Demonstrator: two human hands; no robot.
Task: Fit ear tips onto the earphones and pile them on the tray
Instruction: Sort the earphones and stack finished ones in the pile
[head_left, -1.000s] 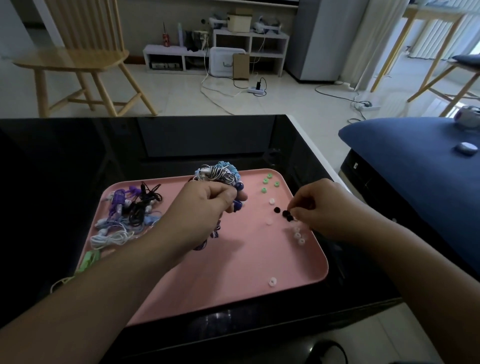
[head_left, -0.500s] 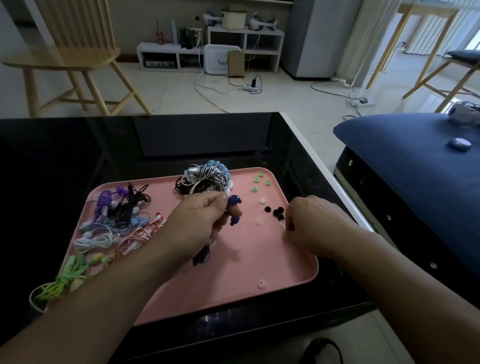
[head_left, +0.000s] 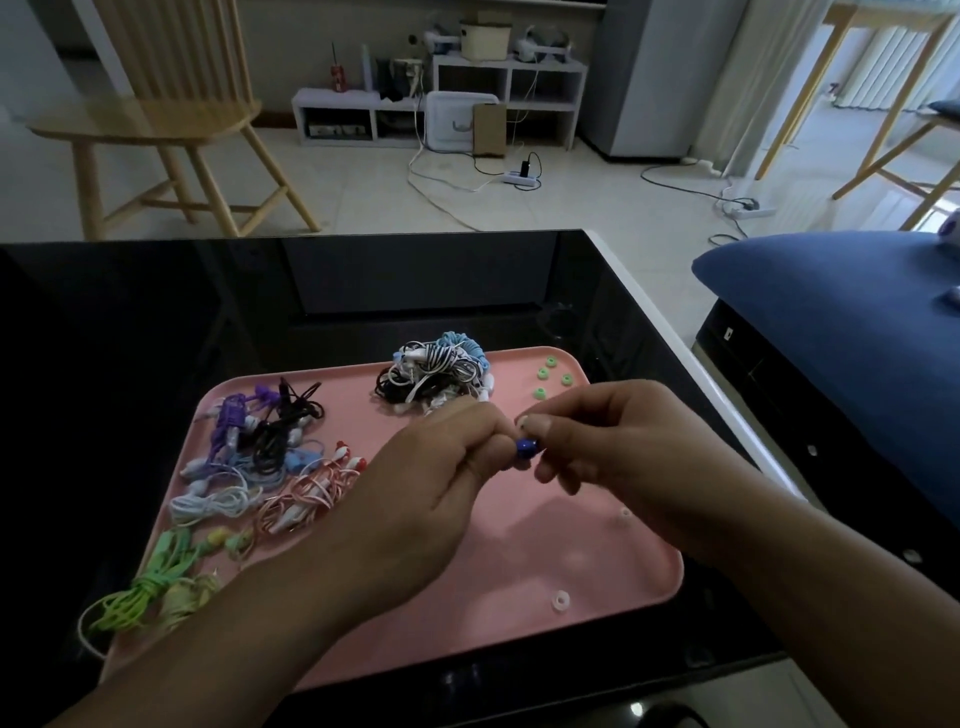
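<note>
both hands meet above the middle of the pink tray. the left hand pinches a blue earbud between thumb and curled fingers, its rounded end poking out toward 3 o'clock. the right hand has thumb and forefinger pressed together right against that end; an ear tip may sit between them, but it is hidden.

the earbud looks light and hard, so a grip on its body just behind the nozzle should hold it steady. a tip would be soft, small and easy to drop, best held by its rim and rolled on.

spare green ear tips lie at the tray's 1 o'clock corner, one clear ear tip at 5 o'clock. bundled earphones lie at 12 o'clock, more earphone coils at 9 o'clock.
</note>
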